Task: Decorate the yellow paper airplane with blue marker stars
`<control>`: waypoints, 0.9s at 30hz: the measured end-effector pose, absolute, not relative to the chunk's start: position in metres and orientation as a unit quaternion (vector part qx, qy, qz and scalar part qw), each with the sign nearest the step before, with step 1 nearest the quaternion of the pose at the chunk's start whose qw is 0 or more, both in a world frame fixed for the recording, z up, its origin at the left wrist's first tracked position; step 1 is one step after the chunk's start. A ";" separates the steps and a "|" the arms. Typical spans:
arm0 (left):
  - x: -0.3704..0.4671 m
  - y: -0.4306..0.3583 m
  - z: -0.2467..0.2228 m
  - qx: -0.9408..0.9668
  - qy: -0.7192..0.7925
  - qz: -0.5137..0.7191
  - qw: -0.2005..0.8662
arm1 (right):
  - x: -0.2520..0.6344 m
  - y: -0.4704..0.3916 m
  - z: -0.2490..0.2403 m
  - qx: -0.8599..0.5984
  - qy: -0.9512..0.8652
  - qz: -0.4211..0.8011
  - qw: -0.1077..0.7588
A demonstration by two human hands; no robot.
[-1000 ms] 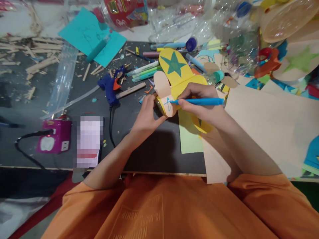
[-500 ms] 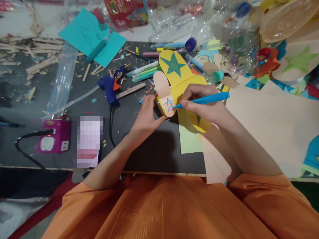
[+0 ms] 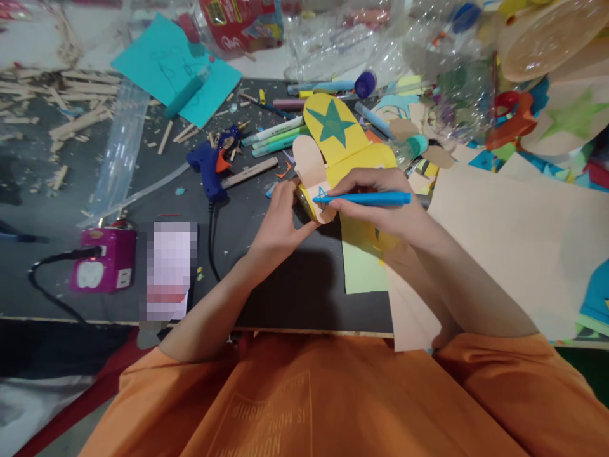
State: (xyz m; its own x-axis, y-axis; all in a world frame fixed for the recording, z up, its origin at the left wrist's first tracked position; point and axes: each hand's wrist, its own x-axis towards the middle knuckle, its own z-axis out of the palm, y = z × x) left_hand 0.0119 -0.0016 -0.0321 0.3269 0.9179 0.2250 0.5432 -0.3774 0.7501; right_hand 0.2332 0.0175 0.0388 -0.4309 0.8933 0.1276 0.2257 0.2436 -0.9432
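My right hand [image 3: 375, 193] is closed round a blue marker [image 3: 380, 199], its tip on a pale peach paper strip [image 3: 309, 158] with rounded ends. Blue star lines show on the strip, partly hidden by the marker and fingers. My left hand [image 3: 283, 212] grips the near-left end of a paper-covered bottle [image 3: 345, 166] and steadies the strip there. Yellow paper wraps the bottle, and a yellow flap [image 3: 333, 120] with a dark green star stands out behind. At the far right end is a teal cap [image 3: 417, 146].
A blue glue gun [image 3: 209, 168] with its cord lies left of my hands, near several markers [image 3: 276, 134]. Further left are a phone [image 3: 171, 270] and a purple power socket [image 3: 103, 260]. Peach paper sheets [image 3: 514, 235] spread at right; plastic bottles [image 3: 333, 47] lie behind.
The marker tip has moved left across the drawn star, and my right hand has shifted left with it. The marker lies flatter. My left hand has stayed in place.
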 end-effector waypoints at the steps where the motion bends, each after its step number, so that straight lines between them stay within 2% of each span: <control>1: 0.012 -0.001 -0.033 0.764 0.477 0.329 0.284 | 0.233 0.018 0.039 -0.402 -0.704 0.466 0.355; 10: 0.012 -0.001 -0.031 0.762 0.477 0.324 0.294 | 0.233 0.018 0.046 -0.418 -0.711 0.451 0.341; 22: 0.008 0.000 -0.034 0.772 0.471 0.315 0.289 | 0.238 0.021 0.053 -0.414 -0.770 0.410 0.260; 27: 0.007 0.001 -0.035 0.769 0.467 0.320 0.297 | 0.237 0.021 0.053 -0.413 -0.772 0.406 0.262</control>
State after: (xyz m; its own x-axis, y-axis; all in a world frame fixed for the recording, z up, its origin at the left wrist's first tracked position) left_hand 0.0072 0.0014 -0.0355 0.3600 0.9080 0.2146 0.5279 -0.3878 0.7556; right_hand 0.2367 0.0212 0.0529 -0.5216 0.8504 0.0692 0.4255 0.3296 -0.8428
